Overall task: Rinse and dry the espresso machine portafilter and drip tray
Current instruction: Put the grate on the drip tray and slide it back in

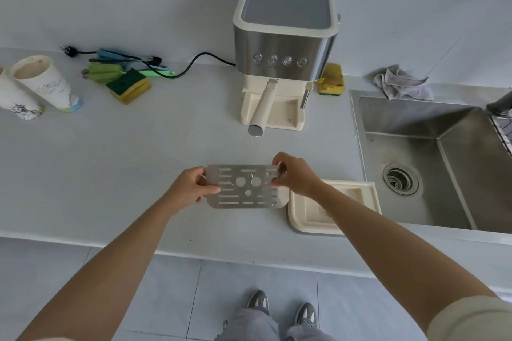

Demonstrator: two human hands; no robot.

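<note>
Both hands hold a slotted metal drip tray grate (245, 187) just above the counter, in front of the espresso machine (282, 44). My left hand (191, 184) pinches its left end and my right hand (295, 174) pinches its right end. The cream plastic drip tray base (368, 194) lies on the counter to the right, partly under my right forearm. The portafilter (261, 109) sits locked in the machine, its cream handle pointing toward me.
A steel sink (432, 158) with a drain is at the right, a grey cloth (401, 83) behind it. Sponges (130, 86), brushes (119, 63) and two paper cups (41, 86) lie at the left. A yellow sponge (331, 79) sits beside the machine.
</note>
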